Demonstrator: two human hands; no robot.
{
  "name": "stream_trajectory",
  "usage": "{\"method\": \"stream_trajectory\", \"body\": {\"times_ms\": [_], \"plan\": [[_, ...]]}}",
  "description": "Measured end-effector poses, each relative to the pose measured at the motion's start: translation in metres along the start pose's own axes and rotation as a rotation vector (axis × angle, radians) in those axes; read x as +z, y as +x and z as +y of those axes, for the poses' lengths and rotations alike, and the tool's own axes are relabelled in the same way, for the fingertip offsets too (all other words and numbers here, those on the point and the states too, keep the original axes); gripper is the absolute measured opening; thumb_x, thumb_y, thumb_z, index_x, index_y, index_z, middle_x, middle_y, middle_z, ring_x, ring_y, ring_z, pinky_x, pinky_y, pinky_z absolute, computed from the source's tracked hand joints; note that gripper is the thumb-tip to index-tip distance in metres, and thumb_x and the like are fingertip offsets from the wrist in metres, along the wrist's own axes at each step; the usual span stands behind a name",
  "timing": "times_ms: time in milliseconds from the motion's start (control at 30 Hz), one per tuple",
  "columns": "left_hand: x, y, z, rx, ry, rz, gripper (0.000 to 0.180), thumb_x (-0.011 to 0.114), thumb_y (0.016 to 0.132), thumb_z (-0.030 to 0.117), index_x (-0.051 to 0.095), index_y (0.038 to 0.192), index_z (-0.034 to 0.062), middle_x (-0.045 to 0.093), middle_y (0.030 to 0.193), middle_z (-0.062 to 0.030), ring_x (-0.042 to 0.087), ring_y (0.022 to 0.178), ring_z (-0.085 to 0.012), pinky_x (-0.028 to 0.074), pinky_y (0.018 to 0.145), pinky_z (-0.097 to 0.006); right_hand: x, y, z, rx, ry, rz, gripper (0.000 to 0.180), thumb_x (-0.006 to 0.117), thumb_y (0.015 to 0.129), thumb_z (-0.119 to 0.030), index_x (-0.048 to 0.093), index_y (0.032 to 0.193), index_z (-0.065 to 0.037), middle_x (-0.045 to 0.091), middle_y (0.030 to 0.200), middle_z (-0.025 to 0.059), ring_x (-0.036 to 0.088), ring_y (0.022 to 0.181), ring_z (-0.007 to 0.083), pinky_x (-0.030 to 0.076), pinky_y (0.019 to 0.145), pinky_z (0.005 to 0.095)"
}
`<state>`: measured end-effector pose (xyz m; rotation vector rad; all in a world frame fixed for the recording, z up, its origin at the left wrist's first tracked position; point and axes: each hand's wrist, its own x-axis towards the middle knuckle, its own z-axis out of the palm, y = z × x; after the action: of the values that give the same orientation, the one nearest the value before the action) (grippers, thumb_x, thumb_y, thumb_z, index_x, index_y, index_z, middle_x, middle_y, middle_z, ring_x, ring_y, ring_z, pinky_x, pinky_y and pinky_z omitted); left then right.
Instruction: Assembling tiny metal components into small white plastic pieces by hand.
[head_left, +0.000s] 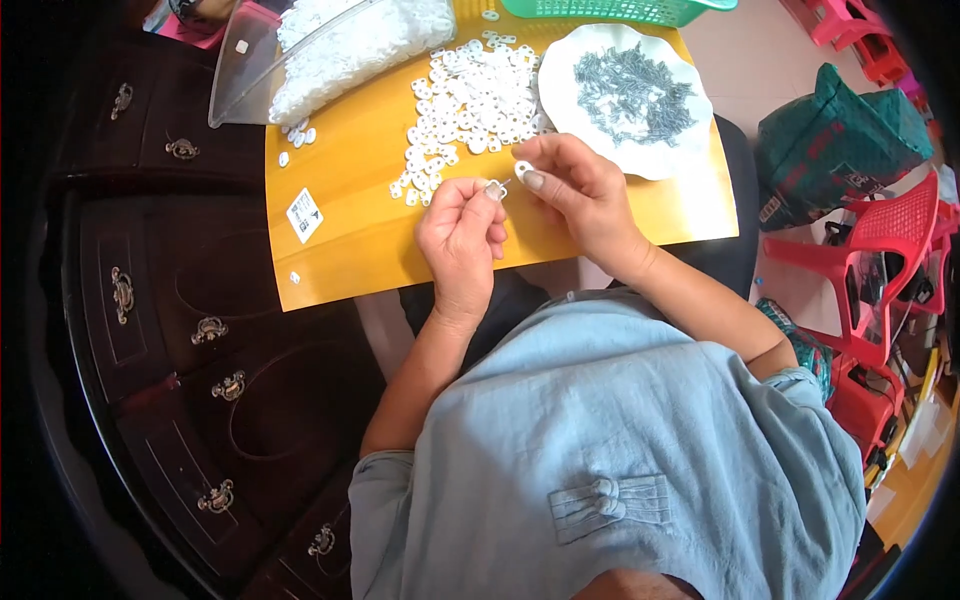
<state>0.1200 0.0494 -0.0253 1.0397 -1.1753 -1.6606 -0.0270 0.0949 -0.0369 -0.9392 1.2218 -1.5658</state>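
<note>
Both hands meet over the near part of a yellow table (pixel 365 255). My left hand (pixel 455 235) is closed, thumb against index finger, pinching a small pale piece (pixel 495 190) whose kind is too small to tell. Close beside it, my right hand (pixel 590 200) pinches a small white plastic piece with a hole (pixel 523 170) between thumb and fingers. A thin bit shows between the two pieces; I cannot tell whether they are joined. Just beyond lies a loose pile of similar white pieces (pixel 475 95). Right of the pile, a white scalloped plate (pixel 560 75) bears many small grey metal bits (pixel 640 85).
A clear plastic bin (pixel 245 75) full of white pieces tilts at the far left. A green basket (pixel 620 10) stands at the far edge. A printed label (pixel 304 215) lies on the left. Dark drawers (pixel 180 300) flank the table; a red chair (pixel 870 250) and green bag (pixel 840 135) stand right.
</note>
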Motion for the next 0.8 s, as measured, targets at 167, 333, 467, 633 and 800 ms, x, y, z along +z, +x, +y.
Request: {"method": "stream_trajectory", "body": {"times_ms": [167, 333, 467, 633, 800], "plan": [[0.001, 0.001, 0.008, 0.084, 0.084, -0.01, 0.007, 0.059, 0.094, 0.009, 0.06, 0.089, 0.0038, 0.056, 0.07, 0.0015, 0.048, 0.056, -0.0027, 0.039, 0.047, -0.018, -0.005, 0.004, -0.009, 0.14, 0.029, -0.058, 0.016, 0.06, 0.095, -0.005, 0.065, 0.11, 0.0, 0.065, 0.089, 0.0019, 0.058, 0.076, 0.0066, 0.046, 0.064, 0.0197], [0.005, 0.002, 0.009, 0.116, 0.125, 0.011, 0.006, 0.061, 0.093, 0.007, 0.059, 0.088, 0.0031, 0.055, 0.07, 0.0024, 0.047, 0.056, -0.0025, 0.038, 0.048, -0.018, -0.007, 0.007, -0.011, 0.146, 0.1, -0.054, 0.016, 0.061, 0.095, -0.006, 0.064, 0.109, 0.001, 0.066, 0.086, 0.0039, 0.062, 0.073, 0.0087, 0.048, 0.06, 0.0206], [0.008, 0.002, 0.001, 0.178, 0.166, 0.029, 0.006, 0.062, 0.092, 0.005, 0.058, 0.088, 0.0021, 0.055, 0.07, 0.0023, 0.047, 0.057, -0.0028, 0.038, 0.051, -0.018, -0.005, 0.008, -0.014, 0.178, 0.141, -0.022, 0.015, 0.061, 0.095, -0.007, 0.064, 0.108, 0.001, 0.067, 0.085, 0.0054, 0.063, 0.073, 0.0099, 0.048, 0.058, 0.0204], [0.008, 0.003, -0.004, 0.225, 0.206, 0.005, 0.008, 0.059, 0.095, 0.008, 0.061, 0.096, -0.0001, 0.059, 0.072, -0.0021, 0.051, 0.056, -0.005, 0.04, 0.049, -0.018, -0.004, 0.008, -0.013, 0.195, 0.179, -0.014, 0.014, 0.061, 0.095, -0.006, 0.063, 0.107, 0.0, 0.068, 0.086, 0.0064, 0.065, 0.075, 0.0117, 0.05, 0.057, 0.0208], [0.012, 0.003, -0.003, 0.225, 0.2, 0.029, 0.005, 0.061, 0.092, 0.003, 0.058, 0.088, 0.0021, 0.057, 0.07, 0.0019, 0.048, 0.058, -0.0033, 0.039, 0.053, -0.02, -0.004, 0.007, -0.015, 0.184, 0.171, 0.001, 0.014, 0.062, 0.094, -0.006, 0.064, 0.106, 0.001, 0.068, 0.086, 0.0065, 0.066, 0.074, 0.0113, 0.05, 0.056, 0.0205]]}}
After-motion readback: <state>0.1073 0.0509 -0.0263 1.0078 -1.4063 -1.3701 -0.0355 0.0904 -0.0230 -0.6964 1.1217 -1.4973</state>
